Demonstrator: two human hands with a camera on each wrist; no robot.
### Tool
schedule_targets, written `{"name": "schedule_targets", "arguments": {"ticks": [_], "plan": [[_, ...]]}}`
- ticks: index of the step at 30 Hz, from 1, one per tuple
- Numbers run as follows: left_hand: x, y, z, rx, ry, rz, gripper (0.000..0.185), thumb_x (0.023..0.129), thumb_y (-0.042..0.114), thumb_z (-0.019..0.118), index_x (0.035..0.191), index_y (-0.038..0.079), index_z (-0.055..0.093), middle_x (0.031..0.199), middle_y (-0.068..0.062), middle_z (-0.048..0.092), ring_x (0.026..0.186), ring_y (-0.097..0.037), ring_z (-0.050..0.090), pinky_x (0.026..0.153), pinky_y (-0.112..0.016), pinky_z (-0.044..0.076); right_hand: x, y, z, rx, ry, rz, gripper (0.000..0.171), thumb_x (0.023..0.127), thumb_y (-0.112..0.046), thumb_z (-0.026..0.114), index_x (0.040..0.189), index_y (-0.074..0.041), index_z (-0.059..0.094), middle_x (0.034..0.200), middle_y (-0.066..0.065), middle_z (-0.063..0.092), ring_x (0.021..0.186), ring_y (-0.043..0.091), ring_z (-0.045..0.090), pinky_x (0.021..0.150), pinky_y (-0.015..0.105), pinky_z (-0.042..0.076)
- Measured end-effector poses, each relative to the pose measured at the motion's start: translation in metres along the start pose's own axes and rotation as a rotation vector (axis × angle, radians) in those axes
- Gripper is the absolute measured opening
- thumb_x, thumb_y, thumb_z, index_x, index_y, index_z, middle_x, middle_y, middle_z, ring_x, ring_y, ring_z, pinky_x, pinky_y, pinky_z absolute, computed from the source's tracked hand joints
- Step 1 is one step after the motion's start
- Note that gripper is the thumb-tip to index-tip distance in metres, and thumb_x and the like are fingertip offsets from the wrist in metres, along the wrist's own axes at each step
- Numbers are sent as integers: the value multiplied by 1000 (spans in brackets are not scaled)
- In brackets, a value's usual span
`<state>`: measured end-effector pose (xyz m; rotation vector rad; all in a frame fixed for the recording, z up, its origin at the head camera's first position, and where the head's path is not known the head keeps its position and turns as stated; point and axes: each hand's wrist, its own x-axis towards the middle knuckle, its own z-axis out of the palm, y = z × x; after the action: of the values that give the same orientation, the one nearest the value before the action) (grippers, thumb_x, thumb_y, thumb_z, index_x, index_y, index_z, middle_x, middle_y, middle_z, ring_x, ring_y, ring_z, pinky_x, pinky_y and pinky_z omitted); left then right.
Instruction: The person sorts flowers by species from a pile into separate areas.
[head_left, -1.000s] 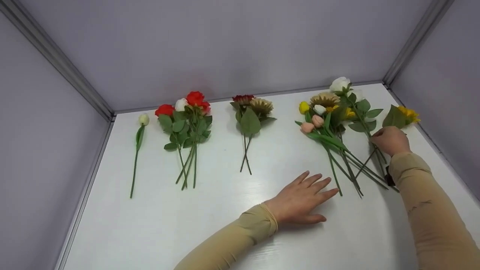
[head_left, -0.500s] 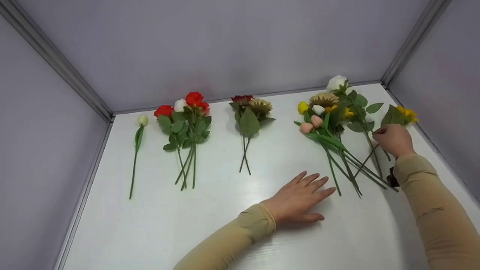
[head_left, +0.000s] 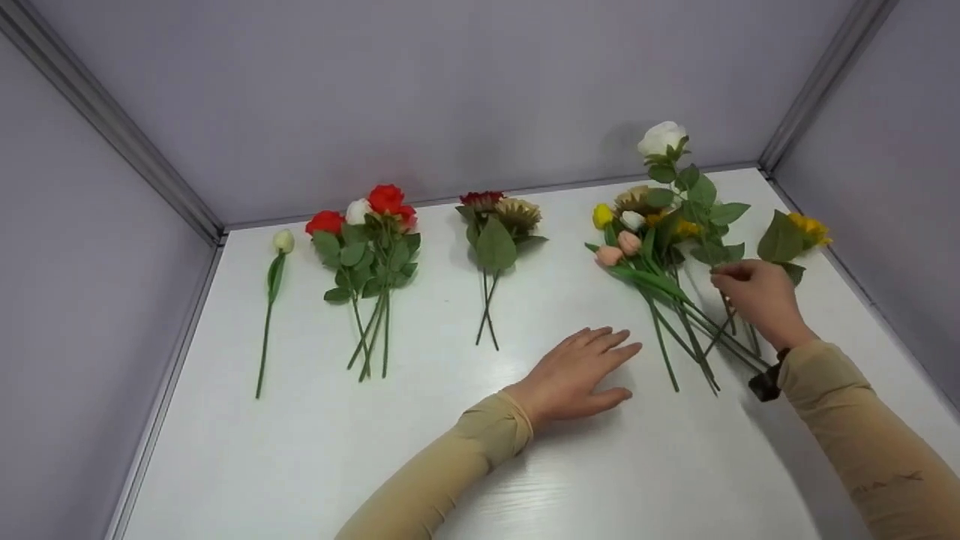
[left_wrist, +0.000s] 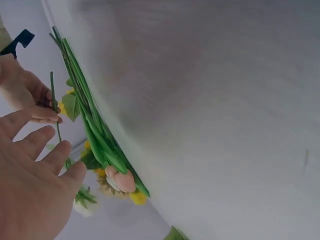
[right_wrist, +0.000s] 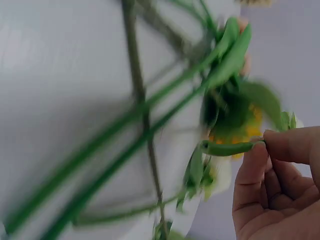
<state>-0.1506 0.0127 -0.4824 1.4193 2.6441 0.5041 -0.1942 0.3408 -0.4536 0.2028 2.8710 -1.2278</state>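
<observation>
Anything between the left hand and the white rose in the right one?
Tulip stems cross the gap between the left hand and the white rose, but low, on the table; above them, nothing visible stands in the way.

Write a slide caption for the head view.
Right hand holds up a white rose near tulips; left hand over the white table.

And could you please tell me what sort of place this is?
Probably a partitioned booth or workstation: plain greyish panels stand on three sides, metal corner strips join them, and a white table inside has flowers on it.
</observation>
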Motion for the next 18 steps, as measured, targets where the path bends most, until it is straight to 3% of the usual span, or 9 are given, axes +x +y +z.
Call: {"name": "schedule_targets", "arguments": {"ticks": [4,9,12,18], "plan": [[-2,-13,-12,-215,139,-130,53,107,38,54,155,17,46,157,-1,45,146,-17,38,120,-29,26,-11,-20,23,116,-38,1,48,103,-39,61,132,0,65,119,19,65,95,29,66,75,33,58],[-6,-32,-26,-634,331,-390,37,107,31,58,140,17,63,140,4,61,131,-12,54,109,-28,42,-22,-49,69,281,-118,4,46,101,-35,66,129,1,67,117,21,67,92,23,66,78,34,58],[-8,-46,-34,-843,448,-508,32,106,29,60,134,16,68,129,4,67,119,-11,60,101,-30,49,-32,-67,101,400,-187,18,45,100,-33,70,129,1,67,117,21,68,95,24,66,81,36,58],[-16,-71,-45,-1044,587,-638,33,103,26,64,132,10,68,120,-3,70,113,-20,65,92,-32,54,-50,-100,157,518,-254,14,37,97,-26,74,121,1,72,106,14,71,92,26,66,78,35,58]]}}
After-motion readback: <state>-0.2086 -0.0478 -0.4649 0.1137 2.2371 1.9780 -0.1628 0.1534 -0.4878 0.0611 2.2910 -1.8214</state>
